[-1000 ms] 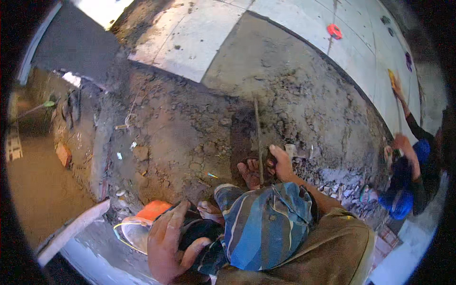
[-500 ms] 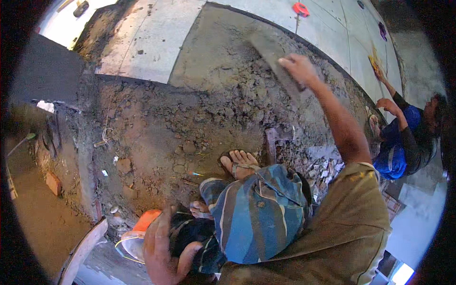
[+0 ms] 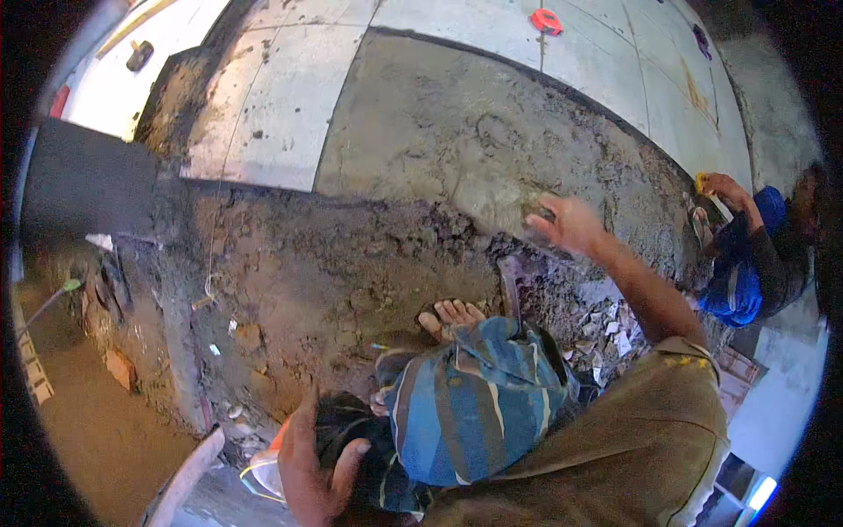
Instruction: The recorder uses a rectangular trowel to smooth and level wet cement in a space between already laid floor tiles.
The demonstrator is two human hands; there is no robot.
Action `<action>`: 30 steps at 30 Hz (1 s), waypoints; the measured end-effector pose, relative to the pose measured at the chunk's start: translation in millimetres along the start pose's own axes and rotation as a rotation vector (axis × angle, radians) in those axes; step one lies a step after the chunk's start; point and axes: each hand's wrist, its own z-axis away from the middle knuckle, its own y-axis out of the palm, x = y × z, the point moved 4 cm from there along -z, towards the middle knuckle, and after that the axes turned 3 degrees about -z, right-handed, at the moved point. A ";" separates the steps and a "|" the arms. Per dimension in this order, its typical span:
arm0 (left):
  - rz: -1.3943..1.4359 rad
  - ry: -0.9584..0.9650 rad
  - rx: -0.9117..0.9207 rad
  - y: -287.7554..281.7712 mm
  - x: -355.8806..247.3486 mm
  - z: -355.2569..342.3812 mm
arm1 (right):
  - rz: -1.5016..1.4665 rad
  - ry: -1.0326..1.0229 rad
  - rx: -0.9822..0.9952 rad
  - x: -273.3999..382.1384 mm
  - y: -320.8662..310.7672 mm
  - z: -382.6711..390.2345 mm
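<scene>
My right hand (image 3: 572,227) is closed round the handle of a flat trowel (image 3: 493,200). The mud-coloured blade lies at the near edge of a bed of wet grey mortar (image 3: 413,105), partly smeared by motion. Crumbly loose mortar and soil (image 3: 430,230) show along that edge, beside the blade. Low on the left, my left hand (image 3: 318,465) is held with thumb and fingers apart, nothing in it, next to my bent leg. Behind it an orange and white object with a yellow rim (image 3: 263,474) is mostly hidden.
Pale floor tiles (image 3: 294,97) border the mortar at left and far side. An orange tape measure (image 3: 545,22) and a mallet (image 3: 139,56) lie on tiles. At right a co-worker's hand (image 3: 727,189) holds something yellow. Rubble (image 3: 610,334) lies near my right knee; a brick piece (image 3: 121,369) is far left.
My right hand has drawn the trowel nearer to me, and the mortar behind it looks smoother. The co-worker's hand with the yellow thing has come back across the tiles. My left hand stays spread.
</scene>
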 end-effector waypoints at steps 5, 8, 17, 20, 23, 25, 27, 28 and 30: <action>-0.049 0.066 0.029 1.0 -14.6 -25.9 | 0.043 -0.034 0.005 60.8 16.8 -17.6; 0.022 -0.043 0.047 5.9 -8.5 -40.1 | 0.114 -0.100 0.047 52.9 32.9 -81.7; 0.028 -0.112 -0.073 4.8 22.9 -50.5 | 0.094 0.112 -0.217 -26.1 -0.7 -130.3; 0.227 -0.203 -0.067 6.9 34.6 -51.6 | 0.052 0.001 -0.140 -11.9 4.5 -112.3; 0.079 -0.239 -0.024 2.9 31.4 -64.7 | 0.044 0.127 -0.162 -15.8 -31.5 -139.5; 0.117 -0.207 -0.031 14.3 43.0 -69.5 | 0.037 0.231 -0.160 -30.2 -35.9 -150.5; 0.147 -0.167 -0.048 11.1 46.8 -72.3 | -0.015 0.225 -0.266 -45.1 -26.6 -153.0; 0.073 -0.183 -0.028 10.9 43.0 -75.7 | -0.020 0.200 -0.272 -45.1 -31.0 -156.0; 0.001 -0.223 -0.006 9.3 36.6 -63.6 | -0.056 0.059 -0.116 -42.9 -33.0 -133.5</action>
